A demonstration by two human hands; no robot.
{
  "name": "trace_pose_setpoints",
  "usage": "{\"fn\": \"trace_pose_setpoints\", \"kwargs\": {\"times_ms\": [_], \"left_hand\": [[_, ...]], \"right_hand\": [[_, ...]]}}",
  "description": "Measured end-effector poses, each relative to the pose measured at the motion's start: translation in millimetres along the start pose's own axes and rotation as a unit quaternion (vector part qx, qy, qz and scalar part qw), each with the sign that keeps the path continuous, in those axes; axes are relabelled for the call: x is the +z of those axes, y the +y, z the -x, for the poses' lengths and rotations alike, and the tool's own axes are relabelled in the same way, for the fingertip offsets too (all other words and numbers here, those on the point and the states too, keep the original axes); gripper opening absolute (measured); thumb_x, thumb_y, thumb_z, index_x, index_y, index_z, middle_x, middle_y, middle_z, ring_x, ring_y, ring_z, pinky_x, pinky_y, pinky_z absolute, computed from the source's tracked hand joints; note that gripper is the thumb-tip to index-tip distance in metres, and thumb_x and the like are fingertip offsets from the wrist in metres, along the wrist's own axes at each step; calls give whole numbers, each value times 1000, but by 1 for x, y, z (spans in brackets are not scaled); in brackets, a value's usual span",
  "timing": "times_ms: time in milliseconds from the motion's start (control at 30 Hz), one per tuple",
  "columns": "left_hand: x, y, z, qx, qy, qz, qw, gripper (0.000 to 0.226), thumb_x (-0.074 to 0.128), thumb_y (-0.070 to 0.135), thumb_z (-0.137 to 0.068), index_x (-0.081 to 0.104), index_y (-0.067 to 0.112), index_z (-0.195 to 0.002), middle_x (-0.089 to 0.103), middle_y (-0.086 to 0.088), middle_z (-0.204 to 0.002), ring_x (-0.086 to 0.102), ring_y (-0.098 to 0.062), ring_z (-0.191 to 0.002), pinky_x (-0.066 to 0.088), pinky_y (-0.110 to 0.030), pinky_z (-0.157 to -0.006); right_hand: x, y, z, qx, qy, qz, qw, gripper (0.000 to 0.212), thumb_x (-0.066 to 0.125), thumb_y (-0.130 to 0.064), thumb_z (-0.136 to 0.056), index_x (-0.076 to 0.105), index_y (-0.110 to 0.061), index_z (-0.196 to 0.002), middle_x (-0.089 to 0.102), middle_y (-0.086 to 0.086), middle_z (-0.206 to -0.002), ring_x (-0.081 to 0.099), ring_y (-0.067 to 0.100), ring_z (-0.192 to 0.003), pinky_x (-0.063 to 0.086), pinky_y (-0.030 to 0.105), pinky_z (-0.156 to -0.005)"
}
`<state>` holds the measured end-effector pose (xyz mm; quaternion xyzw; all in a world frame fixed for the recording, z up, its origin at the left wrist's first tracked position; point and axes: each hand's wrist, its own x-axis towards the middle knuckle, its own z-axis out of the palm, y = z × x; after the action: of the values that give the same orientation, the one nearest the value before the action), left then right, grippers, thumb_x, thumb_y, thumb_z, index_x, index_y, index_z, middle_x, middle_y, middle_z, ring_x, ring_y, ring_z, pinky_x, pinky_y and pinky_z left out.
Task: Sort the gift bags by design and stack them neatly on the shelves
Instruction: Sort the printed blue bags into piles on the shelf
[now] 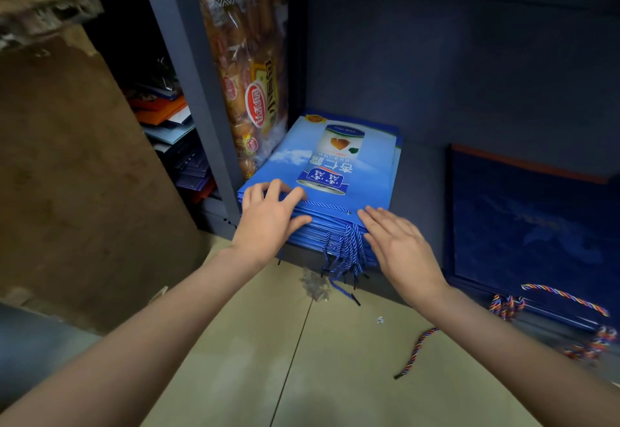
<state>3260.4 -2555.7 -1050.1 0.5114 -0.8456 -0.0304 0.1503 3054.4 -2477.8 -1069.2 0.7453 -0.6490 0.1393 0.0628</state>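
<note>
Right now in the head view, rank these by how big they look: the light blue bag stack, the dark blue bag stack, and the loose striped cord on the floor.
1. dark blue bag stack and light blue bag stack: look alike; the dark one is cut off at the edge, so unranked.
2. loose striped cord: clearly smallest.

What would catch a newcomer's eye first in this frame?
The bright blue stack of gift bags on the low shelf, centre frame, with both hands on its near edge: left hand on the left corner, right hand flat by the dangling cord handles. To the right lies a dark navy bag stack.
</note>
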Motion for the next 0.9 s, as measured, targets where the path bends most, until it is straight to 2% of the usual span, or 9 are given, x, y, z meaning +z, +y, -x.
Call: {"fn": "trace_pose_setpoints", "kwargs": {"times_ms": [133,200,300,467,567,633,767,833,900], "left_hand": [[-6,-9,-7,24,-36,26,999,42,54,46,-88,54,23,-123,48,-5,-122,40,-31,-116,21,-38,-105],[-18,-12,-15,28,-103,21,994,46,52,53,-87,49,31,-128,43,0,-128,36,-26,-121,19,-38,-106],[-36,-6,-31,50,-199,-3,979,63,56,61,-80,35,40,-136,34,3,-137,29,-24,-128,21,-42,-107],[-36,42,-43,154,-222,-25,963,87,59,68,-72,18,44,-144,18,5,-153,13,-22,-141,13,-44,-112],[-30,71,-54,148,-257,37,954,70,50,68,-78,28,46,-141,21,6,-154,13,-22,-143,10,-48,-115],[-23,81,-70,110,-300,71,945,60,42,65,-85,34,42,-140,26,5,-153,18,-21,-142,15,-45,-116],[-4,100,-108,30,-347,35,937,72,46,60,-88,19,31,-148,22,-5,-155,23,-26,-141,22,-37,-115],[9,116,-119,-21,-340,-4,940,80,48,64,-84,12,33,-149,12,-8,-156,14,-38,-141,19,-52,-113],[21,127,-121,-84,-347,-42,933,88,53,60,-83,1,33,-149,-4,-8,-157,-2,-47,-140,11,-66,-108]], "right_hand": [[-6,-1,2,5,-27,-67,997,48,40,-35,-92,53,-9,-129,57,6,-126,55,25,-114,49,41,-93],[-10,1,2,51,-38,-159,985,52,49,-37,-94,38,-16,-140,36,2,-143,34,18,-131,34,36,-108],[-14,1,2,136,-89,-277,947,80,64,-40,-84,18,-24,-147,8,-5,-154,14,12,-141,20,28,-112],[-8,12,7,167,-205,-367,892,112,77,-31,-73,-6,-27,-149,17,-9,-154,20,9,-141,22,26,-113],[-22,29,3,191,-200,-528,803,91,64,-1,-82,3,-16,-148,25,-14,-147,23,4,-137,24,13,-108],[-32,45,-9,255,-143,-579,761,71,47,10,-88,17,-14,-147,28,0,-150,29,13,-138,26,17,-105],[-30,72,-51,354,-47,-682,638,48,31,-3,-93,39,-14,-139,36,11,-147,32,21,-136,25,33,-113],[-22,82,-73,382,-22,-716,584,45,28,-14,-94,41,-12,-137,35,12,-147,30,23,-137,22,35,-112],[-15,88,-92,395,-9,-732,555,47,27,-21,-94,41,-9,-137,37,13,-146,31,23,-137,20,32,-111]]}}
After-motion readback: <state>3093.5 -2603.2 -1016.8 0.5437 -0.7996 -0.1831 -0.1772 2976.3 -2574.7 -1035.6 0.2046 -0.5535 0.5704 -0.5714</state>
